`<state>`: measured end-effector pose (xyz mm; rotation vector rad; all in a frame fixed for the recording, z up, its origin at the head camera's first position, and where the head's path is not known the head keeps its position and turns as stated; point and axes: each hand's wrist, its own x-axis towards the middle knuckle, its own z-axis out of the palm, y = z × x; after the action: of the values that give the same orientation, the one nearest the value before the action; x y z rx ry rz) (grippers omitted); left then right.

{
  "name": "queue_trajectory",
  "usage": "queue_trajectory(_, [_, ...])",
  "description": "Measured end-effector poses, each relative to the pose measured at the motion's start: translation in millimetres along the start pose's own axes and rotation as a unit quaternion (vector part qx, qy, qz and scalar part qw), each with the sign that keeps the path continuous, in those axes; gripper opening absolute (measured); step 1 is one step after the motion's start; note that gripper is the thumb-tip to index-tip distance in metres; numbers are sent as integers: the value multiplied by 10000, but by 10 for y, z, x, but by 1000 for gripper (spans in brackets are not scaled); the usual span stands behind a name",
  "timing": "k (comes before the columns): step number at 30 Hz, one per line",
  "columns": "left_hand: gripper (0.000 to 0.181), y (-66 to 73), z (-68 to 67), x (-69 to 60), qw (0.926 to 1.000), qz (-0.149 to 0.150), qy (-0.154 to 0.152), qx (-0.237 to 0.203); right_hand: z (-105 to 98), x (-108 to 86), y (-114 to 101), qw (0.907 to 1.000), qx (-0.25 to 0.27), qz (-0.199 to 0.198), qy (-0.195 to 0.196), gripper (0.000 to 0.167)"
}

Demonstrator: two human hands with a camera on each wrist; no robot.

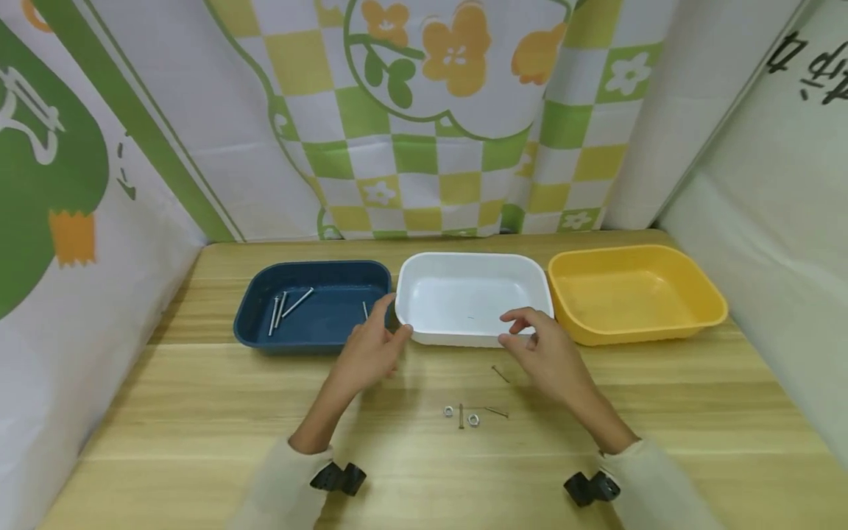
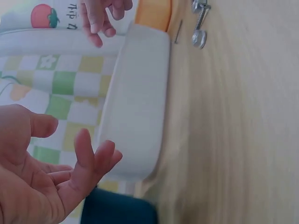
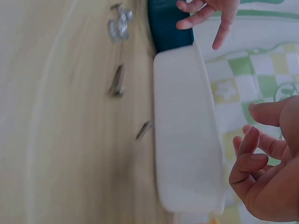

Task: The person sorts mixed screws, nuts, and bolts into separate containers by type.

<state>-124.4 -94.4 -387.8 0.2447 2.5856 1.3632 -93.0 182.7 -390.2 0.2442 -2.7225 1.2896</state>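
The left hand (image 1: 369, 352) is at the left end of the white tray (image 1: 473, 340), thumb and index finger apart near its rim, holding nothing. Over the tray's front right rim is the right hand (image 1: 546, 357), fingers bent and thumb apart from them, with nothing visible between. Inside the white tray lies a tiny thin item (image 1: 471, 318). In front of the tray on the wood are a screw (image 1: 500, 374), another screw (image 1: 497, 412), an upright-lying screw (image 1: 461, 417), a nut (image 1: 448, 411) and a second nut (image 1: 473, 420).
A dark blue tray (image 1: 318, 346) stands left of the white one, with several long bolts (image 1: 298, 302) in it. The yellow tray (image 1: 639, 335) stands to the right, against the white tray's side. A patterned curtain (image 1: 437, 169) hangs behind the wooden table (image 1: 199, 412).
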Motion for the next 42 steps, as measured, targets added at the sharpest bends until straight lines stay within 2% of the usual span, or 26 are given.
queue_trajectory(7, [70,-15,138,116,9993,-133,256,-240,-108,-136,175,9998,-62,145,133,21])
queue_trajectory(12, [69,-14,208,149,9995,-106,281,17,-189,-264,256,9992,-70,183,337,19])
queue_trajectory(15, [68,-34,220,154,9992,0,323,227,-209,-314,300,9990,-232,324,211,24])
queue_trajectory(21, [67,-85,239,176,9985,-29,269,475,-130,-323,366,9955,-480,794,-186,36])
queue_trajectory(26, [68,-110,314,214,9980,-57,207,596,-27,-305,365,9926,-226,1177,-212,40])
queue_trajectory(30, [69,-102,335,223,9984,-43,252,497,78,-286,335,9903,-23,1376,-206,42])
queue_trajectory(35, [70,-98,325,216,9987,-104,278,407,228,-263,306,9919,-87,1251,-181,37])
queue_trajectory(42, [69,-118,356,202,9944,-82,529,911,334,-221,273,9944,-557,870,-242,31])
